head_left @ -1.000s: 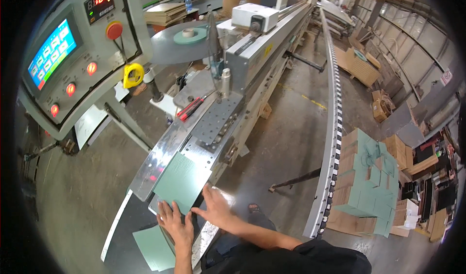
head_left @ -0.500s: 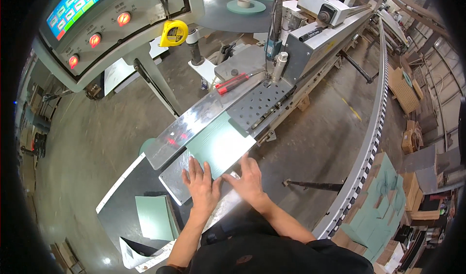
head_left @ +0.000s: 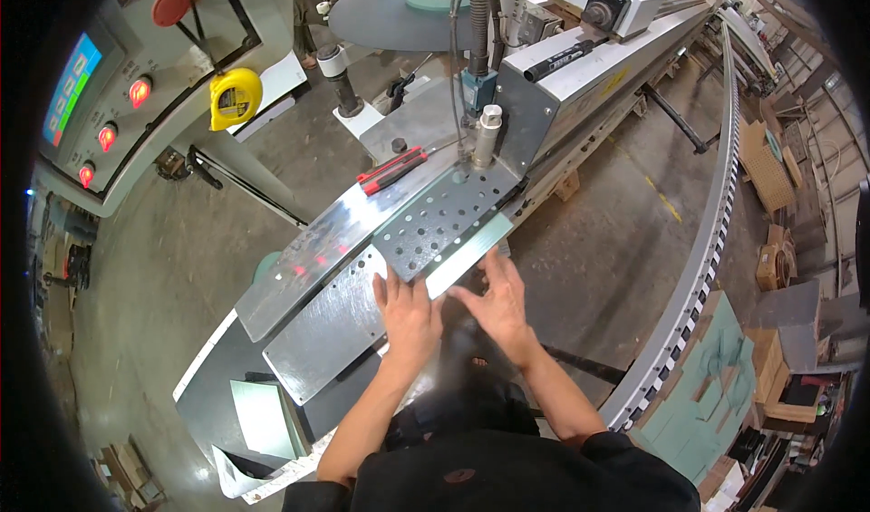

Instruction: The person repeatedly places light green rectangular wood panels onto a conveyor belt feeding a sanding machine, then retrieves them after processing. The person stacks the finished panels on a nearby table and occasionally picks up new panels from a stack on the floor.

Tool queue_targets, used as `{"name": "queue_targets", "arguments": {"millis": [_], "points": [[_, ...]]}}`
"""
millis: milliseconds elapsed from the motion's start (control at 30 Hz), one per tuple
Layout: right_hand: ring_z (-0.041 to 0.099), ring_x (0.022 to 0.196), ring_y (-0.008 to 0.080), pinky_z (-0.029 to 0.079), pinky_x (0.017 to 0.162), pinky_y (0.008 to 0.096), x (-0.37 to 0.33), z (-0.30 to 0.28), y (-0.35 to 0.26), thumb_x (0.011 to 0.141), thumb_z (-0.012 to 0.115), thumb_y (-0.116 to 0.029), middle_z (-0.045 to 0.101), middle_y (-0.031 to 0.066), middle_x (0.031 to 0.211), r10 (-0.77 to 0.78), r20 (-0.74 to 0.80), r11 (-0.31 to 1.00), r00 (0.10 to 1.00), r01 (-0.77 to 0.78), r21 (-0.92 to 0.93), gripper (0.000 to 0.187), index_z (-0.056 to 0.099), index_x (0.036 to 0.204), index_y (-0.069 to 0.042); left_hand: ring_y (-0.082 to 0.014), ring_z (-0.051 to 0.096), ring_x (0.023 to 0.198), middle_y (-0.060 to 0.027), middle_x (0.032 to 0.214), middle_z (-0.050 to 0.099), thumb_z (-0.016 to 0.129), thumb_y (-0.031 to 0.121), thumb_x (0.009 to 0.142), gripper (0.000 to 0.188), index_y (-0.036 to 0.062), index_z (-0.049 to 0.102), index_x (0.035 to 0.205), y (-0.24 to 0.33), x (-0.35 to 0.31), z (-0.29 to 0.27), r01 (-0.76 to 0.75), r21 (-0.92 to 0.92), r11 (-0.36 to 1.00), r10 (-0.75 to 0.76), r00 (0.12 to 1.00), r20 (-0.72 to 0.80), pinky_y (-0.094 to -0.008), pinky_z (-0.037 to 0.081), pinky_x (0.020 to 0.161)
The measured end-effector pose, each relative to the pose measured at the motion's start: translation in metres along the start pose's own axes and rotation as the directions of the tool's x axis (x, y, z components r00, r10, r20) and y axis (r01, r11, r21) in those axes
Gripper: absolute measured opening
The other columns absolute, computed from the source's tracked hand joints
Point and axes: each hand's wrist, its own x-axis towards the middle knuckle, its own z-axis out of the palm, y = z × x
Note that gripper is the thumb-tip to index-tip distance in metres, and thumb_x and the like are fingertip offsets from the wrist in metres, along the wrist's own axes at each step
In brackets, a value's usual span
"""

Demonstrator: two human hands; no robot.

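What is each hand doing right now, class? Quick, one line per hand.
Left hand: open, flat on the pale green panel.
Right hand: open, fingers spread on the same panel.

Black short-sleeved shirt, sleeves ending above the elbows, small dark reddish mark on the chest, both forearms bare, left hand [head_left: 410,317] and right hand [head_left: 497,305] bare, no gloves, rings or watch visible

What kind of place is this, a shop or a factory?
Most likely a factory floor or workshop. A long metal machine with a perforated feed plate runs across a concrete floor, a control panel with lit red buttons stands beside it, and stacked cardboard boxes line the far side.
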Motion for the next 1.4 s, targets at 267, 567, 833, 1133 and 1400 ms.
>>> {"name": "queue_targets", "arguments": {"millis": [267,567,833,1133,1400], "points": [[0.064,0.099,0.0398,0.053,0.087,0.0449,0.058,-0.053,0.059,0.065,0.093,-0.029,0.067,0.0242,0.107,0.060,-0.059,0.995,0.996,-0.064,-0.081,0.087,0.056,0.135,0.007,-0.0490,0.060,0.108,-0.0323,0.114,0.063,0.075,0.012,0.083,0.051,-0.0121,0.059,0.126,0.050,0.059,0.065,-0.005,-0.191,0.982,-0.008,0.998,-0.067,-0.0565,0.041,0.101],[0.070,0.104,0.0306,0.054,0.090,0.0398,0.106,-0.088,0.085,0.078,0.086,-0.032,0.072,0.0218,0.116,0.126,0.022,0.984,0.992,-0.122,-0.130,0.057,0.067,0.120,0.003,-0.0456,0.049,0.132,-0.0297,0.141,0.052,0.073,0.008,0.080,0.056,-0.0059,0.056,0.132,0.072,0.028,0.025,-0.206,-0.349,0.914,0.200,0.978,-0.054,-0.0516,0.040,0.113],[0.062,0.092,0.0176,0.051,0.081,0.0311,0.010,-0.044,0.087,0.094,0.075,-0.022,0.068,0.0076,0.112,0.117,-0.067,0.988,0.991,-0.109,0.109,0.051,0.062,0.137,0.003,-0.0454,0.036,0.145,-0.0245,0.156,0.040,0.085,0.028,0.074,0.083,0.0065,0.051,0.146,-0.086,-0.207,-0.147,0.441,0.108,0.891,-0.382,0.857,-0.346,-0.0561,0.033,0.114],[0.062,0.092,0.0147,0.051,0.082,0.0287,-0.062,0.005,0.016,0.092,0.073,-0.009,0.066,0.0061,0.107,0.034,0.069,0.978,0.997,-0.048,0.203,0.040,0.066,0.130,0.002,-0.0533,0.028,0.145,-0.0326,0.160,0.025,0.087,0.061,0.054,0.126,0.0081,0.036,0.156,-0.186,-0.326,-0.206,0.796,0.342,0.499,-0.827,0.556,-0.087,-0.0699,0.029,0.109],[0.062,0.079,0.0167,0.051,0.070,0.0290,-0.113,0.021,-0.049,0.085,0.074,-0.004,0.067,0.0070,0.095,-0.091,0.074,0.984,0.993,0.079,0.158,0.037,0.070,0.122,-0.002,-0.0529,0.040,0.135,-0.0354,0.148,0.039,0.089,0.052,0.054,0.109,-0.0019,0.053,0.141,-0.190,-0.326,-0.233,0.776,0.108,0.622,-0.763,0.631,-0.141,-0.0566,0.038,0.111]]}}
